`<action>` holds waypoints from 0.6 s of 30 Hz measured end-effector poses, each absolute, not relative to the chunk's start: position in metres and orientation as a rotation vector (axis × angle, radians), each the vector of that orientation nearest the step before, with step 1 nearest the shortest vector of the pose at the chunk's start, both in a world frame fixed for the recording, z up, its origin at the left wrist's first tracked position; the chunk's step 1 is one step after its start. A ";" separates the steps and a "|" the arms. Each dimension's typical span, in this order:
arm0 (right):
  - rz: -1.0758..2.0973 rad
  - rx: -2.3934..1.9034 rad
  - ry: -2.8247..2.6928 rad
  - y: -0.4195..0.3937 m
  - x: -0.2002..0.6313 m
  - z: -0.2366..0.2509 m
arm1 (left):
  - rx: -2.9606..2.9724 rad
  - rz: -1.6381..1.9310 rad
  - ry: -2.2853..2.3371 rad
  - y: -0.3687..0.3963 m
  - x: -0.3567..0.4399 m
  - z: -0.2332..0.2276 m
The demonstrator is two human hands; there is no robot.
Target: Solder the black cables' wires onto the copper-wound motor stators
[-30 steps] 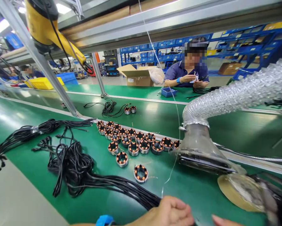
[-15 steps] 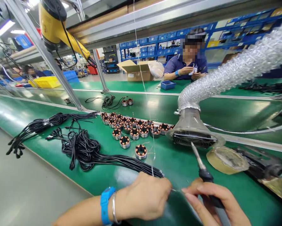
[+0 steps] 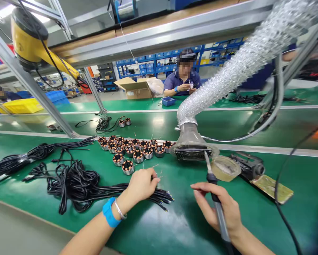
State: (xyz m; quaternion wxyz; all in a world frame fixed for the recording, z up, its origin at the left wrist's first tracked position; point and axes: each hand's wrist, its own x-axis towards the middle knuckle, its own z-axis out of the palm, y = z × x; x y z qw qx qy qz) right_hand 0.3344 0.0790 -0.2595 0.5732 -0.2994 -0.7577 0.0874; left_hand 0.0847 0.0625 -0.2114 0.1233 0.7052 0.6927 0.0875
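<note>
The green tabletop (image 3: 180,226) spans the whole view, with a second green line behind it where a seated person (image 3: 182,79) in a dark blue shirt works. A silver corrugated extraction hose (image 3: 244,60) bends down from the upper right to a fan hood (image 3: 191,150) resting on the tabletop. To the left lies a tangled bundle of black cables (image 3: 76,184), whose stripped ends fan out beside the left hand. Behind it sits a cluster of copper-wound stator cores (image 3: 132,148), standing just left of the fan hood.

The right hand (image 3: 222,209) has its fingers wrapped around the black handle of a soldering iron (image 3: 214,198), which is tilted with its tip pointing up toward the hood, beside a round tin (image 3: 225,168). The left hand (image 3: 141,184), a blue wristband (image 3: 109,212) on its wrist, rests over the cable ends; its fingers are pinched together on thin wire strands (image 3: 159,175), though what exactly they grip is too small to tell.
</note>
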 end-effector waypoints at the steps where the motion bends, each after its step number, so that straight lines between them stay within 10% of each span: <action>1: 0.200 -0.677 -1.789 0.079 0.334 -0.260 | 2.069 0.286 1.991 0.063 0.088 -0.212; 18: 0.140 -0.698 -2.138 0.070 0.345 -0.295 | 2.081 0.356 1.528 0.067 0.119 -0.212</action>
